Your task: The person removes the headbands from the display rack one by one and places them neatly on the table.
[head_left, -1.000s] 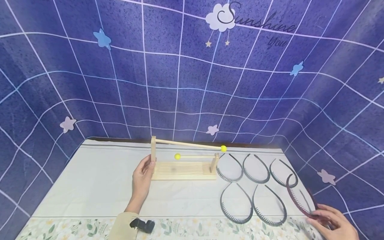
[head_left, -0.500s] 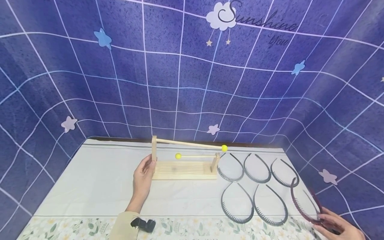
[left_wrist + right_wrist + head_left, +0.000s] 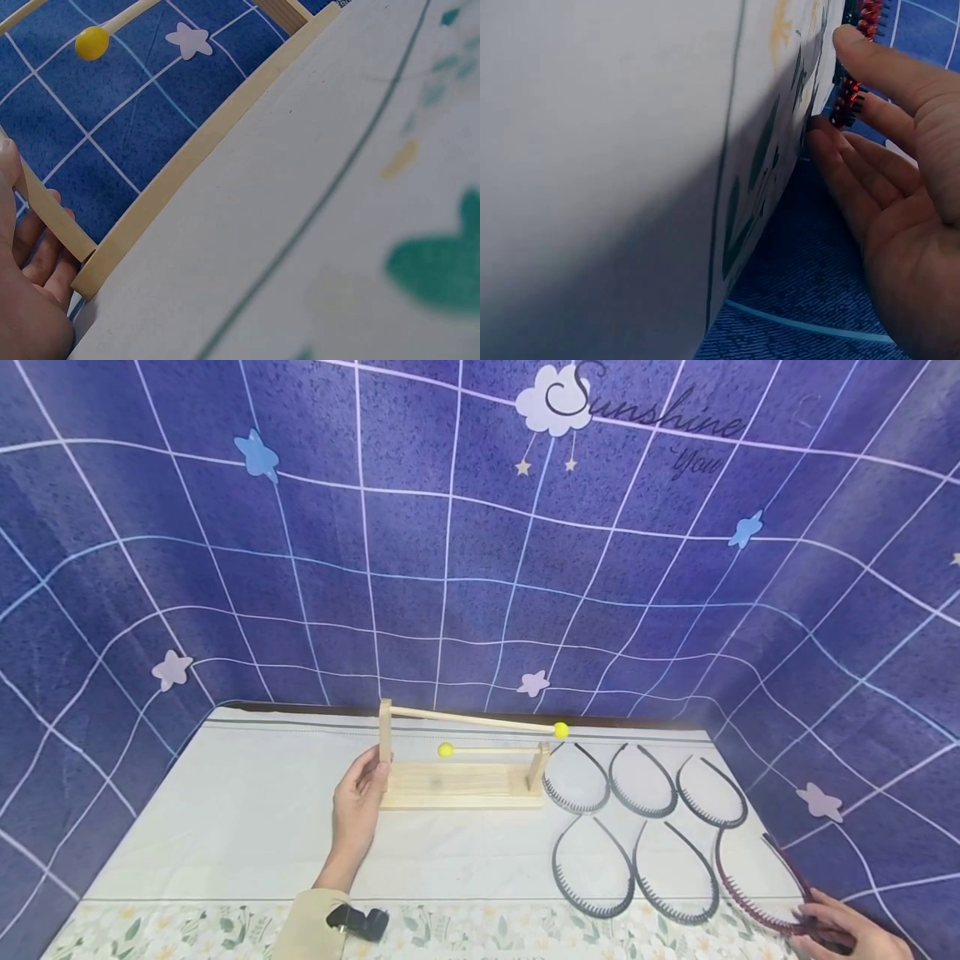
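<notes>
My left hand (image 3: 356, 802) holds the left post (image 3: 386, 735) of a pale wooden stand. Two rods tipped with yellow balls reach out from the stand's posts, above its flat base (image 3: 461, 802). In the left wrist view, the thumb and fingers lie on either side of that post, just above the base (image 3: 187, 169). At the right front, my right hand (image 3: 855, 931) pinches a dark red toothed headband (image 3: 772, 924) near its lower right side. The right wrist view shows the thumb against the red headband (image 3: 851, 90), with fingers on the other side.
Several dark headbands, one of them a black headband (image 3: 592, 906), lie in two rows between the stand and my right hand. A white tablecloth (image 3: 247, 827) with a floral front border covers the table. Blue grid-patterned fabric (image 3: 420, 527) rises behind and at both sides.
The right hand has shifted slightly right and brought the red headband from a tilted pose down flat beside the front row. My left hand and the stand stay put.
</notes>
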Motion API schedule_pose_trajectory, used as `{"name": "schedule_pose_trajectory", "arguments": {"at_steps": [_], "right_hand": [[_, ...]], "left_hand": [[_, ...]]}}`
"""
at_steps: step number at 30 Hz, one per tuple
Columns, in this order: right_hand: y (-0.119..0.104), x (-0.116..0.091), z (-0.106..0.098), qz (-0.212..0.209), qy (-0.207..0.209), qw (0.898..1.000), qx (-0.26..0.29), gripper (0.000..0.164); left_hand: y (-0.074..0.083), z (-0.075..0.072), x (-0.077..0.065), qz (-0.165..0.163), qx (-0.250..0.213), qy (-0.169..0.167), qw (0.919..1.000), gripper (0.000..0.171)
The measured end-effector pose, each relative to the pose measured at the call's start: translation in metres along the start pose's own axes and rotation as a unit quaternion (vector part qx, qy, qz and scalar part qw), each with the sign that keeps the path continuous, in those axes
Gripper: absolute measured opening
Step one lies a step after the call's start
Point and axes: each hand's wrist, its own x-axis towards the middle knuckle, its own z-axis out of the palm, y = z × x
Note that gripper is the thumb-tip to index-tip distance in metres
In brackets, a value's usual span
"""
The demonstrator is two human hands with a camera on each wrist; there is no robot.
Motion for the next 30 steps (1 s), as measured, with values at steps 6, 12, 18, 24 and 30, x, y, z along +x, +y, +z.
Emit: {"name": "schedule_pose_trajectory", "arguments": {"at_steps": [6, 12, 18, 24, 30], "right_hand": [[0.003, -0.002, 0.009, -0.064, 0.101, 0.987, -0.106, 0.056], [0.012, -0.005, 0.016, -0.137, 0.171, 0.972, -0.082, 0.051], [0.013, -0.004, 0.010, -0.131, 0.143, 0.975, -0.106, 0.051], [0.014, -0.003, 0.009, -0.170, 0.162, 0.963, -0.134, 0.051], [0.012, -0.004, 0.007, -0.163, 0.133, 0.967, -0.145, 0.055]], "left_hand": [[0.000, 0.001, 0.000, 0.000, 0.006, 0.002, 1.0000, 0.049], [0.001, 0.000, 0.000, -0.004, 0.010, -0.002, 0.9999, 0.051], [0.001, -0.001, -0.001, 0.001, 0.005, -0.002, 1.0000, 0.049], [0.001, -0.001, 0.000, -0.004, 0.005, -0.001, 1.0000, 0.050], [-0.001, -0.001, 0.000, 0.001, 0.004, -0.003, 1.0000, 0.050]]}}
